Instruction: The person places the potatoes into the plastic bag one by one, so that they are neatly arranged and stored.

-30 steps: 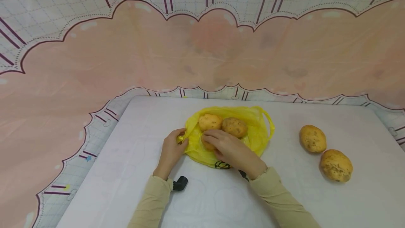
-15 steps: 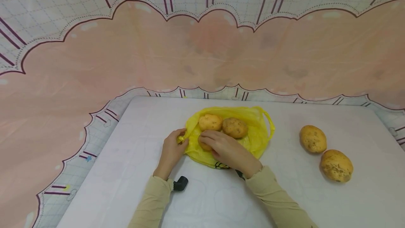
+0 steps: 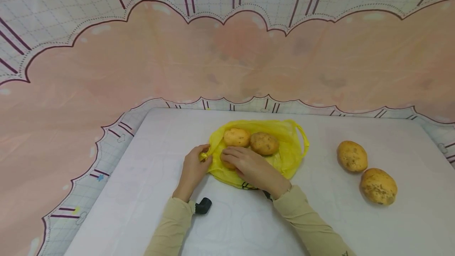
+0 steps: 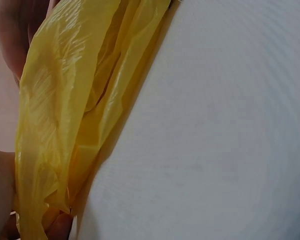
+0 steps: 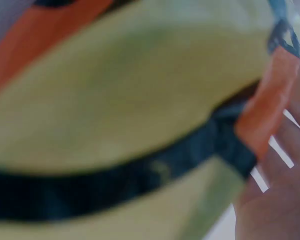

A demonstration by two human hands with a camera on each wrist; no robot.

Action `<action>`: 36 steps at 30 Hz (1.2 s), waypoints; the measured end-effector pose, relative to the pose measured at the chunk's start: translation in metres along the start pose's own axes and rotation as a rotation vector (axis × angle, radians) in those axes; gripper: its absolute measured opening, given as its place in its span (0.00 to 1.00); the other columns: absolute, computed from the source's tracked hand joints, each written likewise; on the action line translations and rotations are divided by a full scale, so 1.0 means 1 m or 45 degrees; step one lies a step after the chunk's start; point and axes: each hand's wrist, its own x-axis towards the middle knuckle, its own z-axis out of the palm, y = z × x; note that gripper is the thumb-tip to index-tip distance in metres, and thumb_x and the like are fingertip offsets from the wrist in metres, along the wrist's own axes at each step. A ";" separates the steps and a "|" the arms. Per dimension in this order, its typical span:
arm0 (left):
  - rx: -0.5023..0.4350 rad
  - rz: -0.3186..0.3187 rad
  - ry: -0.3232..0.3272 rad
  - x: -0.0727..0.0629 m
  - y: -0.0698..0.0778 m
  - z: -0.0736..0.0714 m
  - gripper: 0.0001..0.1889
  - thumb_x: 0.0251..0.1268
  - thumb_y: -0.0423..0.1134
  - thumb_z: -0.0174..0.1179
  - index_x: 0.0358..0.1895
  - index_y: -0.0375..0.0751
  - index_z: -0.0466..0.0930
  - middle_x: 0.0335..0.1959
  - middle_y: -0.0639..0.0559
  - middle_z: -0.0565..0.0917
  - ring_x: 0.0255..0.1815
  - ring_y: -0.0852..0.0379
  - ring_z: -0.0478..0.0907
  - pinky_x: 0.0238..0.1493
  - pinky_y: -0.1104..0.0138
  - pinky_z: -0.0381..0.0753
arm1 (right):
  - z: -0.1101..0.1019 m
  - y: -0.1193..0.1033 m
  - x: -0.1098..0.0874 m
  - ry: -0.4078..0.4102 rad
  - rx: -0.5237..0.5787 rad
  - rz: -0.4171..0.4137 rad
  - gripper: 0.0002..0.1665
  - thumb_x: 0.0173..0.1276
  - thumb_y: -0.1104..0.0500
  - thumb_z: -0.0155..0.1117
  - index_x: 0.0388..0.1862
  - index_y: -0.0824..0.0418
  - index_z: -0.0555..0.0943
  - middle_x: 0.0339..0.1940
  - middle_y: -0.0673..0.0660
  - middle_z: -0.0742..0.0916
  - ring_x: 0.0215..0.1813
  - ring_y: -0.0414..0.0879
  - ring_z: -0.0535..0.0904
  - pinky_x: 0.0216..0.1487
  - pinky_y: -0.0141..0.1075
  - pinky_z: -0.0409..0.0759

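Note:
A yellow plastic bag [image 3: 288,154] lies spread on the table with its mouth facing up. My left hand [image 3: 192,170] pinches the bag's left edge; in the left wrist view the creased yellow plastic [image 4: 55,100] passes between the fingers. Inside the bag, my right hand [image 3: 256,169] grips a potato [image 3: 226,160] from above and partly covers it. Two more potatoes sit side by side behind it, a paler one [image 3: 236,137] and a browner one [image 3: 264,143]. Close up in the right wrist view, the bag [image 5: 115,90] shows blurred black and orange print.
Two loose potatoes, one farther back [image 3: 352,156] and one nearer [image 3: 378,186], lie on the white table [image 3: 241,228] to the right of the bag. A black wrist device [image 3: 203,206] sticks out from the left sleeve. A patterned cloth [image 3: 227,62] hangs behind the table.
My right hand has shifted slightly left within the bag, carrying the potato toward the bag's left side. The left hand and the other potatoes have stayed in place.

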 end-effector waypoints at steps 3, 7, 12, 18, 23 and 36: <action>0.002 0.016 0.010 0.000 0.000 0.000 0.21 0.64 0.32 0.64 0.61 0.33 0.78 0.52 0.40 0.83 0.55 0.44 0.78 0.59 0.53 0.78 | 0.001 0.000 0.001 0.002 -0.012 -0.013 0.26 0.64 0.66 0.69 0.62 0.59 0.79 0.65 0.54 0.80 0.70 0.48 0.72 0.73 0.39 0.67; 0.000 0.038 0.019 0.000 -0.001 0.001 0.21 0.63 0.32 0.64 0.60 0.33 0.78 0.51 0.40 0.83 0.56 0.44 0.79 0.59 0.52 0.77 | 0.001 0.000 0.001 0.025 -0.027 -0.040 0.24 0.64 0.66 0.70 0.60 0.60 0.81 0.64 0.55 0.81 0.69 0.49 0.73 0.72 0.39 0.68; 0.001 0.041 0.018 0.000 -0.001 0.002 0.21 0.63 0.32 0.64 0.60 0.32 0.78 0.51 0.40 0.83 0.56 0.44 0.78 0.59 0.53 0.77 | -0.001 0.000 0.000 0.029 -0.039 -0.053 0.24 0.64 0.66 0.70 0.60 0.61 0.81 0.63 0.55 0.82 0.68 0.49 0.74 0.71 0.39 0.69; 0.004 0.051 0.022 0.000 -0.001 0.001 0.21 0.63 0.32 0.64 0.59 0.32 0.79 0.51 0.40 0.83 0.55 0.44 0.79 0.58 0.53 0.78 | -0.006 0.000 -0.003 0.035 -0.022 -0.055 0.22 0.65 0.66 0.69 0.58 0.60 0.81 0.62 0.54 0.81 0.67 0.48 0.74 0.71 0.38 0.70; -0.008 0.051 0.028 -0.001 -0.001 0.000 0.20 0.63 0.31 0.64 0.59 0.32 0.79 0.51 0.39 0.83 0.55 0.43 0.79 0.58 0.53 0.78 | -0.012 0.000 -0.005 0.025 -0.011 -0.036 0.21 0.66 0.64 0.68 0.59 0.59 0.81 0.63 0.53 0.81 0.66 0.47 0.74 0.70 0.38 0.71; -0.010 0.039 0.011 0.000 0.001 0.000 0.21 0.64 0.32 0.64 0.60 0.32 0.78 0.52 0.39 0.83 0.57 0.43 0.78 0.60 0.52 0.77 | -0.020 0.010 -0.021 0.005 -0.089 -0.005 0.21 0.67 0.63 0.67 0.59 0.62 0.80 0.60 0.56 0.82 0.63 0.49 0.77 0.67 0.41 0.75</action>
